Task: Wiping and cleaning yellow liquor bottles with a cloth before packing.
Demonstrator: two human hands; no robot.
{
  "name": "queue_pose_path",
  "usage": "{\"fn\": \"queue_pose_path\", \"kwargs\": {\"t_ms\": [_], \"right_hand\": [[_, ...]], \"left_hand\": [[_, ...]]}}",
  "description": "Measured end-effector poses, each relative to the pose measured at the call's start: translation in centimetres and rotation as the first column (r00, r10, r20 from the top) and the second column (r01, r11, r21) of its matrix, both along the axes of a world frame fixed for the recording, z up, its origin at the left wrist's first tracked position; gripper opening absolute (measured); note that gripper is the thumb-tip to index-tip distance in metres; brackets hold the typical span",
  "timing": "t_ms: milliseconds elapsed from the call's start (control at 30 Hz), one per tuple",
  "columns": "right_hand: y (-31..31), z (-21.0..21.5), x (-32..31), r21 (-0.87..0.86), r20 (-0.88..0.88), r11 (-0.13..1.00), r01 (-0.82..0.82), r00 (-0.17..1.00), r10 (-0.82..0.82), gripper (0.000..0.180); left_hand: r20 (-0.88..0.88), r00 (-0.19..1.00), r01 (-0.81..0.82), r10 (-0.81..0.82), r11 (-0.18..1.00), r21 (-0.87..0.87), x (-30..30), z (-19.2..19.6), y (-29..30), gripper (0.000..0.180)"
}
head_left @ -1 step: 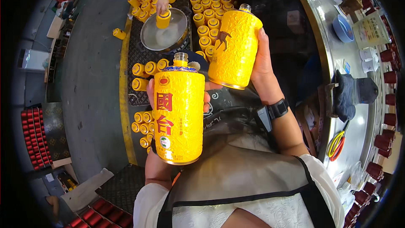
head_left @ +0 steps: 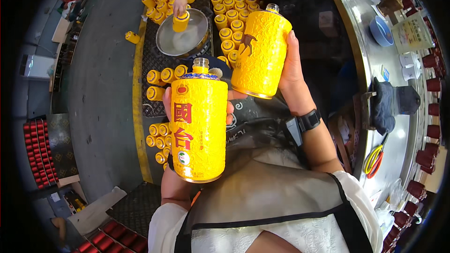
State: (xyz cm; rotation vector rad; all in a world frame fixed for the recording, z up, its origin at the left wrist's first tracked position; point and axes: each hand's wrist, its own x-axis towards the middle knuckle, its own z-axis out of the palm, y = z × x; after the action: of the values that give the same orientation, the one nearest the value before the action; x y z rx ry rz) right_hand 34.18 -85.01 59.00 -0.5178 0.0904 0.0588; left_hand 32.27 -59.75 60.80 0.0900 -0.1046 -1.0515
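An upright yellow bottle (head_left: 200, 124) with an embossed surface, red lettering, a blue patterned shoulder and an uncapped clear glass neck faces me. My left hand (head_left: 229, 107) is closed around it from behind; only the fingertips and part of the thumb side show. Slightly higher and to the right, my right hand (head_left: 291, 65) grips a second yellow bottle (head_left: 262, 56), tilted a little, with a brown animal figure on its side. Its thumb lies along the right edge, and the other fingers are hidden. The two bottles are close together in front of my dark apron.
Across from me, another person's hand (head_left: 180, 5) holds a yellow bottle (head_left: 181, 21) over a round metal pan (head_left: 161, 42). Several yellow bottles (head_left: 226, 33) stand in rows beyond. To the right runs a metal counter (head_left: 349, 23) with a blue bowl (head_left: 381, 32) and yellow-and-red-handled scissors (head_left: 373, 161).
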Motion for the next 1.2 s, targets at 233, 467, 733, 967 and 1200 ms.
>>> {"fn": "queue_pose_path", "kwargs": {"t_ms": [233, 467, 733, 967, 1200], "right_hand": [[-1.5, -0.5, 0.1, 0.017, 0.063, 1.0, -0.013, 0.998, 0.012, 0.071], [-2.5, 1.0, -0.2, -0.119, 0.073, 0.991, 0.055, 0.996, -0.046, 0.071], [-3.3, 1.6, -1.1, -0.102, 0.149, 0.994, 0.041, 0.989, -0.025, 0.065], [-4.3, 3.5, -1.7, -0.214, 0.251, 0.966, 0.144, 0.964, -0.088, 0.065], [-6.5, 6.1, -3.1, -0.396, 0.352, 0.883, 0.251, 0.93, -0.106, 0.081]], "left_hand": [[0.002, 1.0, -0.008, 0.008, 0.999, 0.045, -0.4, 0.7, -1.3, 0.101], [0.013, 0.999, -0.055, 0.053, 0.984, 0.167, -0.7, 3.0, -2.3, 0.104], [0.122, 0.992, 0.002, -0.032, 0.972, 0.237, -0.9, 2.9, -2.9, 0.114], [0.061, 0.998, -0.005, -0.015, 0.952, 0.306, -1.1, 3.6, -3.5, 0.104], [0.159, 0.943, 0.27, -0.294, 0.95, 0.154, 0.1, 5.1, -5.8, 0.107]]}}
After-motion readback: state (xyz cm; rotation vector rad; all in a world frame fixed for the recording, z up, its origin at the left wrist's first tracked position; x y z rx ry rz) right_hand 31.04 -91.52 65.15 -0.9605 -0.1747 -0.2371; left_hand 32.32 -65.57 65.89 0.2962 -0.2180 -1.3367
